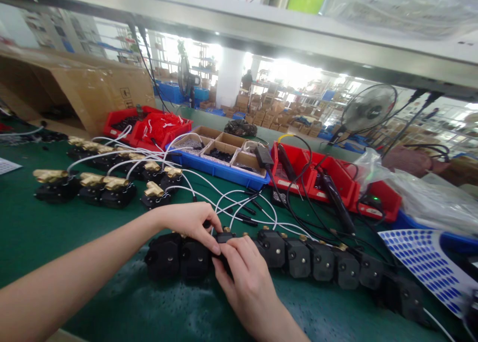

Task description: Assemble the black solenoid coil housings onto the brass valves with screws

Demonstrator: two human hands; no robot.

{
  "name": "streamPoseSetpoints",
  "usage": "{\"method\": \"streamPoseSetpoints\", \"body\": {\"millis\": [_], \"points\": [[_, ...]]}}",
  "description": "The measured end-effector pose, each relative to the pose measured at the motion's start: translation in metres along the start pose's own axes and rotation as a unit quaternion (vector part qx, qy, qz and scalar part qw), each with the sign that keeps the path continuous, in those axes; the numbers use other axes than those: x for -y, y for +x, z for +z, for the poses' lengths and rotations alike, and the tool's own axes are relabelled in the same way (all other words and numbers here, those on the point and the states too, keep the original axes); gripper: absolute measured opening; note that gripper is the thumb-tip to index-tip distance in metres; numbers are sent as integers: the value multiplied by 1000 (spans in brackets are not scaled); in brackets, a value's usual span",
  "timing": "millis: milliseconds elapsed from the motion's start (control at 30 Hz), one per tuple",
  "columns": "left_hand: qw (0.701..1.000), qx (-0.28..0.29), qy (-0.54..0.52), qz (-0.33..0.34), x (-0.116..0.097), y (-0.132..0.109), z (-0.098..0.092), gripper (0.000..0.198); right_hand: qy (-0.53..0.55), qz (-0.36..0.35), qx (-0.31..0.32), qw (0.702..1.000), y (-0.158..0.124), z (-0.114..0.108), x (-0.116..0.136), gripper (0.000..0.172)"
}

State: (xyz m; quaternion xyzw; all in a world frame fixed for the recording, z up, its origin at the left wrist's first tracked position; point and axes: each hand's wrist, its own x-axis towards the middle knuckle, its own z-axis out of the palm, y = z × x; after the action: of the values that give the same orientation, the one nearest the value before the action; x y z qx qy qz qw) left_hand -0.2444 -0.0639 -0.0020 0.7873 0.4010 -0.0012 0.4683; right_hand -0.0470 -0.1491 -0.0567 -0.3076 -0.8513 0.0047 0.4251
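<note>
A row of black valve units [298, 258] with white cables and small brass parts behind them runs across the green table. My left hand [196, 223] reaches in from the left, thumb and fingers closed on one unit in this row, the black valve unit [225, 237]. My right hand [248, 277] is closed round the same unit from the front and right, its fingertips close to my left thumb. Most of this unit is hidden by my fingers. Farther left, several more black units with brass valve bodies [115, 182] lie with their white cables [186, 170] trailing right.
Behind stand red bins [298, 170], a blue tray [220, 173] with small cardboard boxes of parts, and a red bin of red bags [164, 128]. A black electric screwdriver [338, 202] leans at a bin. A blue-dotted sticker sheet [425, 262] lies right. A metal shelf [239, 21] crosses overhead.
</note>
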Motion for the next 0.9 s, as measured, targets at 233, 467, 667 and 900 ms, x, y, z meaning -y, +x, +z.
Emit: {"method": "streamPoseSetpoints", "body": {"millis": [233,467,667,900], "points": [[1000,25,14,-9,0,-5,-8,51,42,36,-7,998,-5,-3,-3,17],[998,13,54,-15,-11,-9,-2,42,18,17,19,1000,-4,-2,2,11],[997,-32,62,-36,-16,-10,8,34,-48,-26,12,998,-5,-1,4,6],[996,-50,61,-45,-20,-10,11,32,-29,-19,19,999,-4,-3,2,7]]}}
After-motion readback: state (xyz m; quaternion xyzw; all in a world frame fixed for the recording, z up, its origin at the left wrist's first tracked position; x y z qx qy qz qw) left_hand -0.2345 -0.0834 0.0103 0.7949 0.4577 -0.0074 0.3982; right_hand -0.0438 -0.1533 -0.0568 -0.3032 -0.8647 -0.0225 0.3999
